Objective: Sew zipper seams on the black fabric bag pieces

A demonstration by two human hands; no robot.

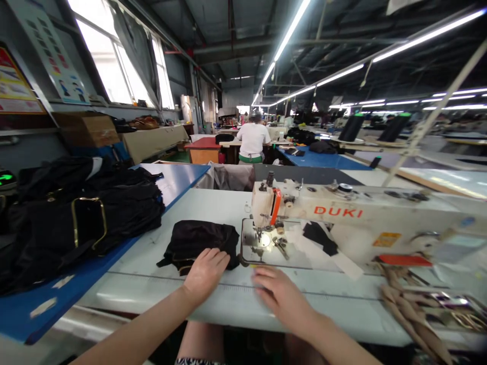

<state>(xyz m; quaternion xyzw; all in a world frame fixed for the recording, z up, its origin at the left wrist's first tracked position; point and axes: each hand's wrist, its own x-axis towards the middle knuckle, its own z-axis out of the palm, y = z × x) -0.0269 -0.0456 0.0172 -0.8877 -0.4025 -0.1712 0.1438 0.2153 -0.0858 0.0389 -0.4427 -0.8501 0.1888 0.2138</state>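
My left hand (205, 272) rests palm down on the near edge of a folded black fabric piece (200, 241) lying on the pale sewing table (144, 284); its fingers lie flat and together. My right hand (279, 296) hovers flat over the table's front, fingers stretched toward the left, slightly blurred, holding nothing. Just beyond both hands stands a white sewing machine marked DUKI (342, 213), with its needle and presser foot (266, 238) over a metal plate. A small black scrap (321, 237) lies under the machine arm.
A heap of black garments with gold trim (79, 213) covers the blue table on the left. Beige straps and scissors (414, 309) lie at the right. A person in a white top (253, 142) sits farther back among other tables.
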